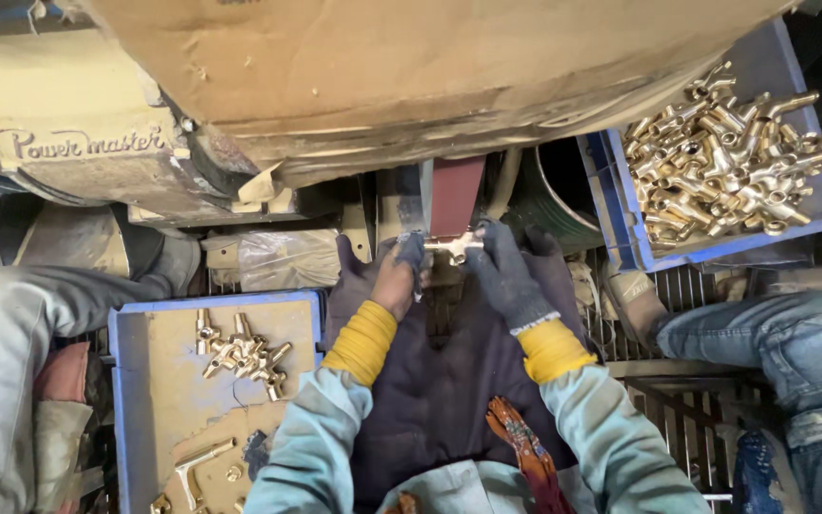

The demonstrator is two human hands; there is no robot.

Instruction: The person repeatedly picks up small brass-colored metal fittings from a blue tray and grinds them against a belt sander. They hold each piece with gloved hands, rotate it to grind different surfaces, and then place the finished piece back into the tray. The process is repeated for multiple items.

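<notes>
Brass fitting (454, 246) sits between my two hands, right under the lower end of the reddish-brown sanding belt (456, 195). It is a small pale-gold piece with short tube arms, brighter than the dull metal around it. My left hand (398, 276), in a worn dark glove with a yellow cuff, pinches its left end, grip clamped on the fitting. My right hand (506, 271), in a grey knit glove with a yellow cuff, has its fingers closed on the right end.

To my right I see a blue crate (620, 209) heaped with shiny brass fittings (720, 157) of the same kind, lying every way. To my left a second blue crate (126, 400) is lined with tan cardboard and holds only a small cluster of fittings (240, 357), with a few more loose ones nearer to me.

Above the belt hangs a large brown cardboard sheet (411, 67), creased and torn at its edge. At upper left there is a cream-coloured machine casing (68, 105) with dark script lettering across its front. A crumpled clear plastic bag (283, 257) lies just below it.
</notes>
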